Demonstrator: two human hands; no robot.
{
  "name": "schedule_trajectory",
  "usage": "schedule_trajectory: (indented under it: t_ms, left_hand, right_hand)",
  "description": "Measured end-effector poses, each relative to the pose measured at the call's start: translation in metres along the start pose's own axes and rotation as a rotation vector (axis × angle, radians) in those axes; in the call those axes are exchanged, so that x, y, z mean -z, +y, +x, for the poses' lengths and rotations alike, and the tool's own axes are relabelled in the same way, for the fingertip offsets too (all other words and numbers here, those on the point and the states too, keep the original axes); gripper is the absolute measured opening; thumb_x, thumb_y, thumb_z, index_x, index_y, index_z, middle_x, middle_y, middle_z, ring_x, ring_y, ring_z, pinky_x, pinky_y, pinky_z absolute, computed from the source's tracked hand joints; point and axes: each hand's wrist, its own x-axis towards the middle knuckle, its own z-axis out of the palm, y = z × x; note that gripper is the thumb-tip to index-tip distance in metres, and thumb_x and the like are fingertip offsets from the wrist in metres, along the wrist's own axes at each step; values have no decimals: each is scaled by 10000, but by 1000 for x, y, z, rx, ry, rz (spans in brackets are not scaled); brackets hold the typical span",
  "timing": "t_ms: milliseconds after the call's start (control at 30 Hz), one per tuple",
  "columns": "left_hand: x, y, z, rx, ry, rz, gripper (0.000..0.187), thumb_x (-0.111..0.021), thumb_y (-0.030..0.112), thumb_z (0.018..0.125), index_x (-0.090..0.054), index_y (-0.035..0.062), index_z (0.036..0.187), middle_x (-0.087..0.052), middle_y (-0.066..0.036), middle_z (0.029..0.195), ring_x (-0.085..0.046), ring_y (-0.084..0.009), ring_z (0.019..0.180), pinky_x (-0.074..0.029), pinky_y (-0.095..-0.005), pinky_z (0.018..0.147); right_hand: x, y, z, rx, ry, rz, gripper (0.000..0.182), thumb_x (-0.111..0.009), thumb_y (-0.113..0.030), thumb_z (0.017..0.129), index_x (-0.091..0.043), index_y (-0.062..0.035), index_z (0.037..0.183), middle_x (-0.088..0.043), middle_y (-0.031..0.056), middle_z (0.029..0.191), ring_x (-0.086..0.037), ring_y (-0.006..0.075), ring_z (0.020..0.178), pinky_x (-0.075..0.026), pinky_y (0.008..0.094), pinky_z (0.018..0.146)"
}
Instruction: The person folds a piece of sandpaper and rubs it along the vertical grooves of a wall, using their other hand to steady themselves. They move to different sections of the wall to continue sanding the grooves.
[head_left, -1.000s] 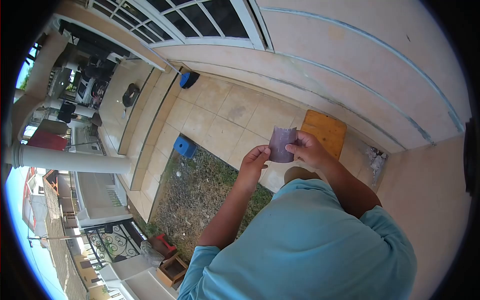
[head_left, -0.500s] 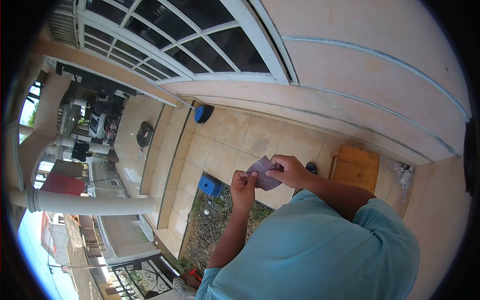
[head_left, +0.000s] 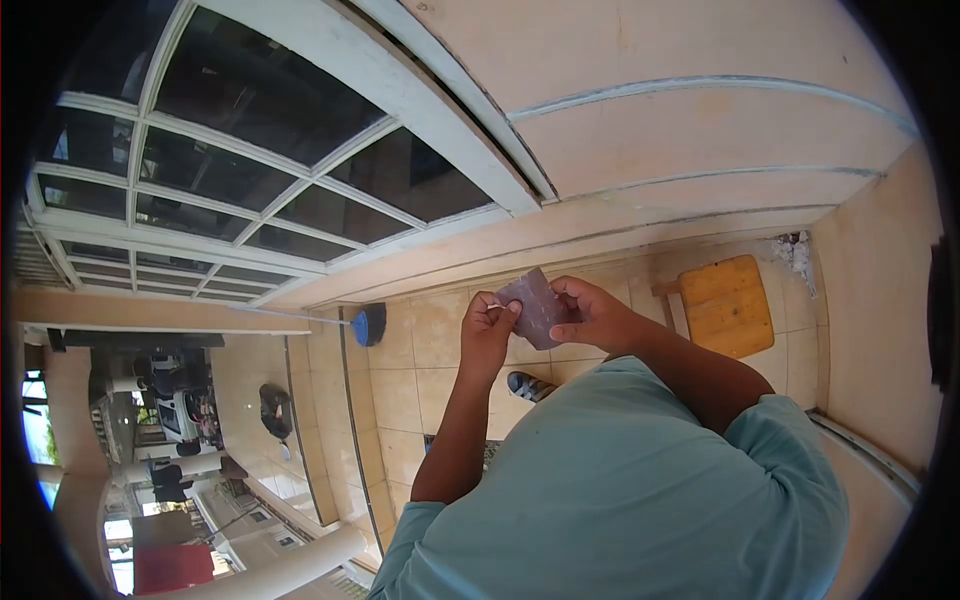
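Note:
A greyish-purple sheet, like sandpaper, point(head_left: 536, 308) is held up in front of the light blue shirt. My left hand point(head_left: 487, 332) pinches its left edge, thumb on the near face and fingers curled behind. On the other side my right hand point(head_left: 592, 316) grips the sheet's right edge between thumb and fingers. Pale marks or creases show on the sheet's face. The fingertips behind it are hidden.
A wooden stool point(head_left: 728, 306) stands at the right by the wall. A sandalled foot point(head_left: 529, 386) is on the tiled floor below my hands. A blue broom point(head_left: 369, 325) leans near the step; a dark item point(head_left: 274, 410) lies beyond. White-framed windows point(head_left: 300, 188) line the wall.
The view has turned and shifted toward the windows and wall. The sheet now shows a broader, flatter face between my hands. The blue block on the floor is no longer plainly visible.

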Motion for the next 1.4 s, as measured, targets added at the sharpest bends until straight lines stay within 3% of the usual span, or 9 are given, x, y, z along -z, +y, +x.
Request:
schedule_trajectory:
  t_ms: [233, 367, 500, 667, 833, 900, 1167, 1333, 1400]
  left_hand:
    - [37, 0, 69, 3, -449, 132, 141, -664, 96, 952, -532, 48, 963, -661, -70, 815, -630, -115, 720, -520, -270, 658]
    - [61, -7, 78, 109, -656, 185, 172, -652, 112, 961, -552, 22, 1069, -664, -89, 874, -655, -145, 778, -543, -286, 739]
    - [73, -18, 81, 164, -908, 257, 339, -638, 129, 970, -511, 21, 1265, -678, -96, 932, -662, -175, 921, -529, -311, 833]
    - [59, -35, 90, 2, -1154, 505, 278, -659, 162, 964, -606, 13, 1193, -697, -87, 1006, -644, -143, 962, -500, -285, 882]
    - [22, -18, 88, -58, -1041, 302, 208, -649, 142, 968, -643, 1, 1121, -708, -82, 1008, -662, -150, 940, -496, -299, 908]
    - [16, -21, 95, -94, -965, 277, 211, -647, 151, 971, -643, 1, 1119, -711, -87, 1006, -667, -156, 936, -498, -298, 897]
    - [-8, -33, 118, -341, -287, 71, 257, -545, 246, 1026, -607, -3, 1027, -677, -96, 909, -646, -182, 834, -512, -316, 780]
    - [-58, -4, 126, -470, -384, 143, 266, -568, 221, 1009, -640, -26, 940, -683, -104, 869, -639, -176, 835, -500, -326, 820]
    - [-78, 5, 136, -495, -451, 204, 246, -574, 201, 1004, -643, -30, 956, -685, -106, 869, -644, -180, 845, -502, -324, 826]
  right_hand:
    - [-48, 6, -4, 73, 354, -250, 713, -745, -56, 851, -365, -43, 1454, -616, 97, 1194, -591, 172, 1092, -460, 354, 984]
    - [-88, 46, 8, 155, 649, -239, 535, -697, 26, 856, -497, -49, 1346, -637, 55, 1135, -606, 145, 1033, -479, 328, 938]
    - [-135, 69, -13, 214, 1091, -431, 434, -679, -32, 831, -575, -37, 1252, -641, 82, 1014, -618, 177, 915, -499, 322, 817]
    - [-169, 114, -86, 255, 1499, -261, 330, -670, -7, 816, -635, -16, 1144, -650, 49, 920, -607, 154, 856, -492, 309, 794]
    - [-171, 118, -152, 301, 1767, -129, 238, -628, 36, 793, -665, 15, 1027, -650, 19, 913, -593, 116, 852, -480, 275, 772]
    - [-152, 101, -162, 392, 1799, -121, 170, -637, 33, 807, -657, 4, 972, -627, -16, 839, -537, 69, 727, -436, 240, 678]
    - [-73, 7, -176, 296, 1578, -433, 298, -647, 16, 836, -657, -17, 1132, -634, -1, 941, -577, 96, 832, -476, 261, 769]
    - [-48, 15, -189, 211, 1498, -511, 336, -633, 22, 838, -646, -18, 1171, -635, 15, 945, -587, 110, 875, -483, 266, 792]
    - [-47, 28, -191, 192, 1555, -337, 335, -626, 26, 841, -643, -14, 1173, -636, 7, 947, -591, 107, 879, -486, 267, 802]
